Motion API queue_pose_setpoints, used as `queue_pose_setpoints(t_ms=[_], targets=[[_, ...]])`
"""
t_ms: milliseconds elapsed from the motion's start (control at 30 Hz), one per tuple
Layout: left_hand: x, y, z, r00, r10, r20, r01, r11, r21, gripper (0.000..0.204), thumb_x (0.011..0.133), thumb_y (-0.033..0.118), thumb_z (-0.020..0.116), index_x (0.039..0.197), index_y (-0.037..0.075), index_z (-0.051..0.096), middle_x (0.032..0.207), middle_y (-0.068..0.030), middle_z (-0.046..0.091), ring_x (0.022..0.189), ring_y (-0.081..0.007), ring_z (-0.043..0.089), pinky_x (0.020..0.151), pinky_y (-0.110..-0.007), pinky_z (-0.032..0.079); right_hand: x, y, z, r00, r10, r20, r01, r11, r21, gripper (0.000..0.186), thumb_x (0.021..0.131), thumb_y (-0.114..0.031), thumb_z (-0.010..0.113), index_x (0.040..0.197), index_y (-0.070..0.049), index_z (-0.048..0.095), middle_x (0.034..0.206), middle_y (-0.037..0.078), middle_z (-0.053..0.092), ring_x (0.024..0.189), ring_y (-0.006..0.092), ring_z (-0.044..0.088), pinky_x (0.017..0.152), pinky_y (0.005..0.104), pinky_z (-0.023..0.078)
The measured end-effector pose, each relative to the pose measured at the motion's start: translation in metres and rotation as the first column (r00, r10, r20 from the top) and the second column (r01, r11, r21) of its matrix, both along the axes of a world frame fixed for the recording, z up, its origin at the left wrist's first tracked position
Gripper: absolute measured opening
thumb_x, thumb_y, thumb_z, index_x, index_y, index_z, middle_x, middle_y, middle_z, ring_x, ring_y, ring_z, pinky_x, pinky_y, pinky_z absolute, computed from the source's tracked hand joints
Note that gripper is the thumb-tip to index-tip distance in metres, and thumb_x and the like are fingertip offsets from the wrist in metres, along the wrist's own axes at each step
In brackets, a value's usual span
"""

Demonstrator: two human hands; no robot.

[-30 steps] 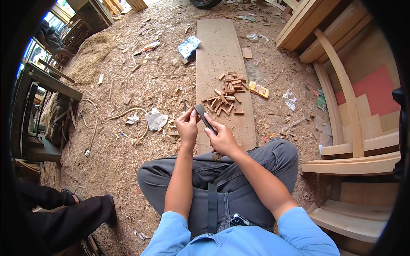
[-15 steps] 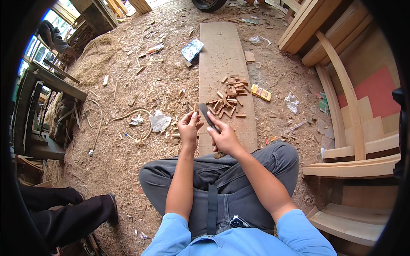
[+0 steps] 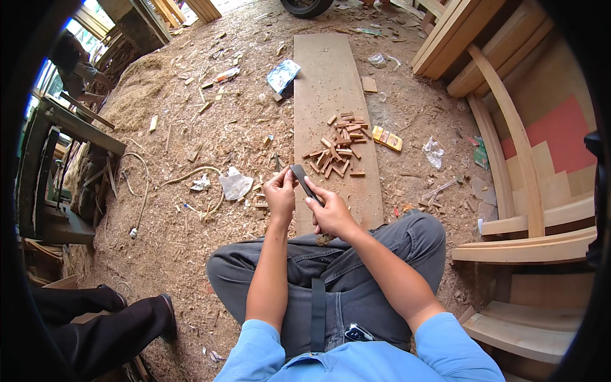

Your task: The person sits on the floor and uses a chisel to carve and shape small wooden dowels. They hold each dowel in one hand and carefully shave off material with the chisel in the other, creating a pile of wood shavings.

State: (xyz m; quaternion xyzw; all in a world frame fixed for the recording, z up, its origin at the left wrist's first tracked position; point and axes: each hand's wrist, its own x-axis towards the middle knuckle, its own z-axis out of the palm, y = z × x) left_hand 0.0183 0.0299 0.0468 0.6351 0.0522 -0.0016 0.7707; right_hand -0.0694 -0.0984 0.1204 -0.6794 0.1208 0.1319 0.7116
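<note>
My right hand (image 3: 332,213) is wrapped round a chisel (image 3: 301,177) with a flat dark blade and a worn, frayed handle end. The blade slants up and left, its tip against the fingertips of my left hand (image 3: 280,195). Those fingers are pinched together on a small wooden piece, mostly hidden now behind the blade and fingers. Just beyond my hands, a heap of small reddish-brown wooden pieces (image 3: 342,145) lies on a long flat board (image 3: 321,70).
A yellow packet (image 3: 387,138) lies beside the board, a blue-white wrapper (image 3: 283,76) at its left edge. Sawdust and chips cover the floor. A pale cable (image 3: 191,172) curls at left; timber frames (image 3: 519,140) stand right. Another person's dark-trousered legs (image 3: 114,325) are lower left.
The chisel's blade has tipped left and down onto the wooden piece at my left fingertips, which showed upright before. The person at the far left has shifted slightly.
</note>
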Motion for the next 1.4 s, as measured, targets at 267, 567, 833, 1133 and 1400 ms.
queue_pose_setpoints(t_ms=[267,567,833,1133,1400], targets=[[-0.005,-0.008,-0.004,1.000,0.006,0.018,-0.011,0.960,0.280,0.021,0.093,0.008,0.066,0.107,-0.005,0.072,0.082,-0.0091,0.073,0.069,-0.0102,0.065,0.063,-0.025,0.053,0.007,0.003,-0.002,0.977,-0.028,-0.210,0.053,0.992,0.117,0.054,0.101,-0.016,0.052,0.152,-0.019,0.035,0.060,0.002,0.054,0.045,0.0105,0.054,0.042,0.0271,0.050],[-0.011,-0.012,0.003,0.981,-0.100,-0.169,0.089,0.993,-0.074,0.021,0.097,0.014,0.062,0.108,-0.003,0.069,0.088,-0.0077,0.070,0.075,-0.0115,0.065,0.071,-0.026,0.057,0.021,-0.022,0.003,0.961,-0.264,-0.079,0.275,0.935,0.222,0.054,0.101,-0.012,0.052,0.152,-0.018,0.035,0.063,0.000,0.053,0.048,0.0094,0.052,0.044,0.0277,0.052],[-0.006,0.002,0.004,0.973,0.006,-0.232,-0.053,0.979,-0.196,0.020,0.097,0.015,0.063,0.109,0.001,0.070,0.088,-0.0043,0.069,0.074,-0.0092,0.062,0.067,-0.025,0.054,0.008,0.000,0.001,0.998,-0.027,-0.059,0.032,0.996,0.080,0.057,0.099,-0.014,0.057,0.152,-0.019,0.038,0.060,-0.001,0.051,0.047,0.0086,0.052,0.042,0.0277,0.050],[0.000,0.001,-0.005,0.988,-0.002,-0.155,-0.010,0.997,-0.076,0.024,0.097,0.014,0.063,0.114,-0.001,0.069,0.091,-0.0045,0.070,0.075,-0.0097,0.062,0.068,-0.024,0.052,0.006,0.001,0.002,0.998,0.020,-0.057,-0.015,0.996,0.086,0.055,0.098,-0.016,0.056,0.150,-0.019,0.040,0.061,0.000,0.053,0.048,0.0095,0.054,0.041,0.0296,0.050],[-0.001,-0.002,0.005,0.956,0.059,0.287,-0.195,0.858,0.475,0.018,0.088,0.007,0.067,0.102,-0.003,0.074,0.078,-0.0122,0.071,0.066,-0.0163,0.065,0.061,-0.029,0.049,0.009,0.000,-0.001,0.999,-0.026,-0.036,0.027,1.000,0.015,0.053,0.099,-0.013,0.055,0.150,-0.019,0.040,0.063,-0.001,0.052,0.048,0.0086,0.052,0.042,0.0292,0.051]])
